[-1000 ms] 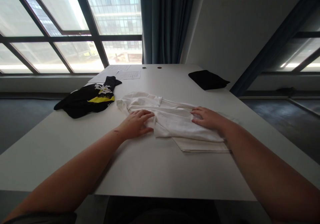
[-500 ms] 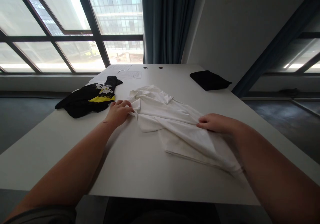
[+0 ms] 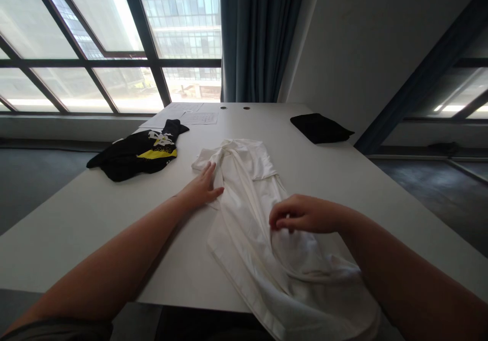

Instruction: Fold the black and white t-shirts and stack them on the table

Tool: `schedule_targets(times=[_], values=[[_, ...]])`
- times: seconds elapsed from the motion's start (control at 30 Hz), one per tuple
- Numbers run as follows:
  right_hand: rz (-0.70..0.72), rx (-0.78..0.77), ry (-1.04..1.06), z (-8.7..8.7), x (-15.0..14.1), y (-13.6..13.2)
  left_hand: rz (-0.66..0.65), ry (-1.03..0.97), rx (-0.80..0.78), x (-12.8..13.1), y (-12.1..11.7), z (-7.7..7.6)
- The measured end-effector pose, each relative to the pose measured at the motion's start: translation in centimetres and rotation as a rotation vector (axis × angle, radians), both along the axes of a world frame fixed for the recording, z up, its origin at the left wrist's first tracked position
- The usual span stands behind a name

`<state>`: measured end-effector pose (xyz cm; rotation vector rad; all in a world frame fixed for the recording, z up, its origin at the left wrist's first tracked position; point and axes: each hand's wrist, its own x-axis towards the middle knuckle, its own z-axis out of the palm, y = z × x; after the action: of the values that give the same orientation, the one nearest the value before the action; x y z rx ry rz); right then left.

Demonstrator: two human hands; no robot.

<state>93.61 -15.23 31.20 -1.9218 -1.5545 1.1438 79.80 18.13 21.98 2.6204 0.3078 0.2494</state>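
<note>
A crumpled white shirt (image 3: 244,219) lies lengthwise on the white table, its lower part hanging over the front edge towards me. My left hand (image 3: 202,187) rests with fingers stretched and thumb apart on the shirt's left side, near what looks like a sleeve. Over the right side of the shirt, my right hand (image 3: 301,214) has its fingers curled in a pinch on the fabric; the exact fingertip contact is partly hidden. Long folds run down the shirt between both hands.
A black shirt with a yellow and white print (image 3: 141,153) lies at the table's left edge. Folded black cloth (image 3: 320,127) sits at the far right. Sheets of paper (image 3: 198,118) lie at the back left, below the window. A blue curtain (image 3: 259,41) hangs beyond the table.
The white shirt has swung from slanting right to running towards me, over the front edge. My left hand has let go and flattened on it; my right hand has moved left and nearer.
</note>
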Motion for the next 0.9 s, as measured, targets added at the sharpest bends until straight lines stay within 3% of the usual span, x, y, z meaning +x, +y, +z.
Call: schedule_targets(times=[0.1, 0.17, 0.3, 0.43, 0.53, 0.7, 0.83, 0.9], values=[[-0.18, 0.256, -0.331, -1.9, 4.0, 0.5, -0.065, -0.008, 0.054, 0.9, 0.3, -1.0], [-0.156, 0.236, -0.503, -3.7, 6.7, 1.4, -0.072, -0.001, 0.099, 1.8, 1.2, -1.1], [-0.131, 0.146, -0.772, -6.6, 10.7, 2.8, 0.211, 0.059, 0.223, 3.5, 4.3, -0.6], [-0.259, 0.147, -1.002, -6.8, 12.2, 2.2, 0.334, 0.074, 0.328, 3.3, 7.2, 0.0], [-0.326, 0.077, -1.038, -5.9, 12.7, 0.8, 0.44, 0.048, 0.365, 2.3, 8.4, 0.6], [-0.424, 0.044, -1.013, -5.7, 13.7, -1.0, 0.598, -0.029, 0.24, 1.2, 8.7, 1.0], [-0.437, 0.047, -0.971, -6.1, 13.9, -0.9, 0.741, -0.278, -0.01, 0.7, 9.5, 1.0], [-0.467, 0.019, -0.961, -6.3, 13.6, -0.5, 0.803, -0.265, -0.119, 0.0, 10.6, 1.3]])
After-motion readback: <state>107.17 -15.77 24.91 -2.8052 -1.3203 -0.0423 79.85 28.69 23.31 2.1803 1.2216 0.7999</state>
